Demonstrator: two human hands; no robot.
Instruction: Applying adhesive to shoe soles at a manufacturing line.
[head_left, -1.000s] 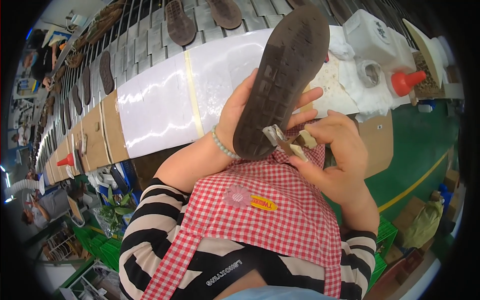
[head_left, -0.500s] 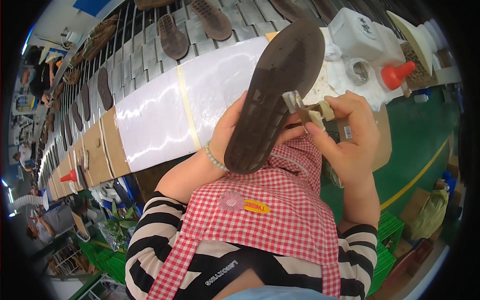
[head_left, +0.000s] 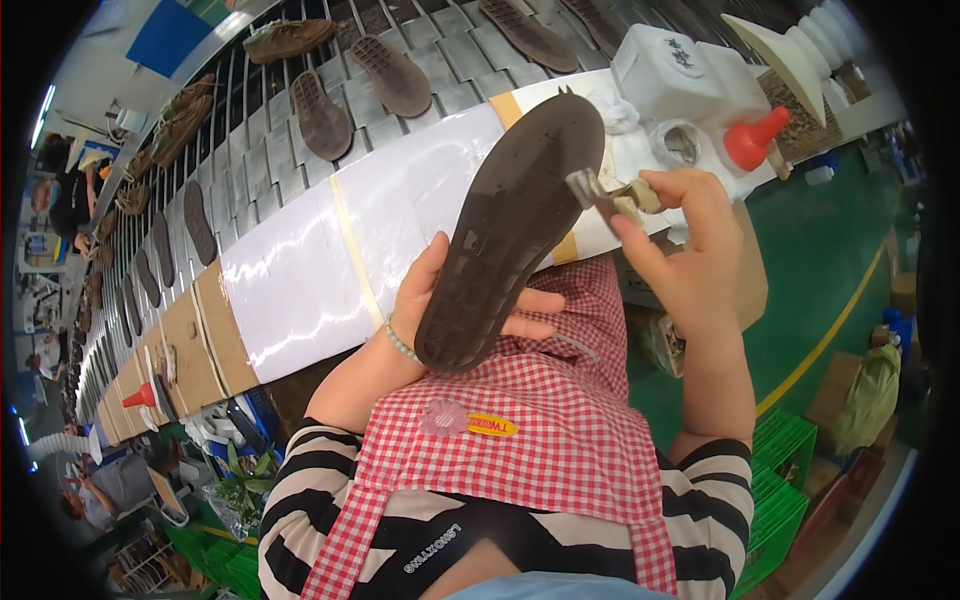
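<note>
A dark brown shoe sole [head_left: 510, 230] rests tilted on my left hand [head_left: 412, 300], toe end pointing away. My left thumb lies along its left edge, and fingertips show past its right edge; the palm is hidden underneath. Pinched between the thumb and fingers of my right hand [head_left: 705, 250] is a short flat brush [head_left: 625, 198] with a wrapped, pale handle. Its bristle end sits at the sole's right edge, near the forefoot; whether it touches cannot be told.
Beyond the white work board [head_left: 290, 260] runs a slatted metal conveyor [head_left: 255, 150] carrying several soles and shoes. A white plastic jug [head_left: 650, 75], a clear jar [head_left: 675, 145] and a red-capped bottle [head_left: 755, 138] stand at the right. Green crates [head_left: 785, 510] are at lower right.
My left hand and the sole have lowered slightly leftward in view, and left fingertips now show. The brush has shifted from over the sole to its right edge. The forefoot looks more evenly dark.
</note>
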